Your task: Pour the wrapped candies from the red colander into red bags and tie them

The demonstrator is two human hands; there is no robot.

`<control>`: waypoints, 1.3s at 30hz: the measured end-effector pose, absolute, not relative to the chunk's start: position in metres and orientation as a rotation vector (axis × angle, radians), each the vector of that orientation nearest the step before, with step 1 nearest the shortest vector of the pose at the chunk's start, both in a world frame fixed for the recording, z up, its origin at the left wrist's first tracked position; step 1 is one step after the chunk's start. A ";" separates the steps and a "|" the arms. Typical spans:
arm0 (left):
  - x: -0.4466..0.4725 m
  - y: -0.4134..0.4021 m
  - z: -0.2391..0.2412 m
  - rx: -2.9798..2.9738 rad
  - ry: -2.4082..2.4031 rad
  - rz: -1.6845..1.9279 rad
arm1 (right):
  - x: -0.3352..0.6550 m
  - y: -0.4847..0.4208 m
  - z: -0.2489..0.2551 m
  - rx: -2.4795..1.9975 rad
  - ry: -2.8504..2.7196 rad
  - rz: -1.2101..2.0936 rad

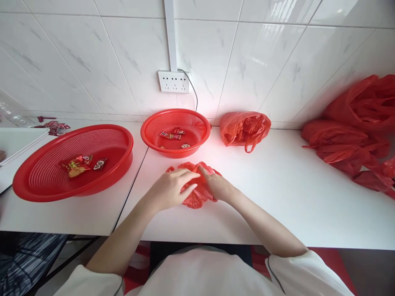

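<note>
A crumpled red plastic bag point(197, 198) lies on the white table, between and under my hands. My left hand point(173, 187) reaches over its left side, fingers stretched forward and thumb apart, with nothing seen in the grasp. At the right side of the bag, my right hand point(219, 186) has its thumb laid over the plastic; the other fingers are largely hidden in the folds and appear to grip it. Just beyond the bag stands a small red plastic basket point(175, 153) with a few wrapped snacks point(173, 135) inside.
To the left, a larger red basket point(123, 164) holds several wrapped snacks point(77, 166). A red bundle of bags point(234, 129) sits by the tiled wall; more red bags point(345, 139) are heaped far right. A socket strip point(173, 82) is on the wall. Someone's patterned clothing point(27, 263) shows lower left.
</note>
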State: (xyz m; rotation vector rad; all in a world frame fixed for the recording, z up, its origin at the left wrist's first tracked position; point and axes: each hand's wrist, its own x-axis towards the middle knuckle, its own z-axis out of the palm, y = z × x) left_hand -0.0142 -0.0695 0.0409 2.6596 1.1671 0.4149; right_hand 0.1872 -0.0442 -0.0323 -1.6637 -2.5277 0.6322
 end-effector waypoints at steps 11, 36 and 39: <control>-0.002 -0.053 -0.009 2.403 1.932 -0.386 | 0.186 -0.041 -0.029 -2.243 -2.433 0.271; -0.011 -0.072 0.034 2.831 1.551 0.367 | 0.210 -0.002 -0.018 -1.396 -3.040 0.105; -0.004 -0.062 0.019 2.651 1.337 -0.013 | 0.216 -0.006 -0.008 -1.222 -2.963 0.556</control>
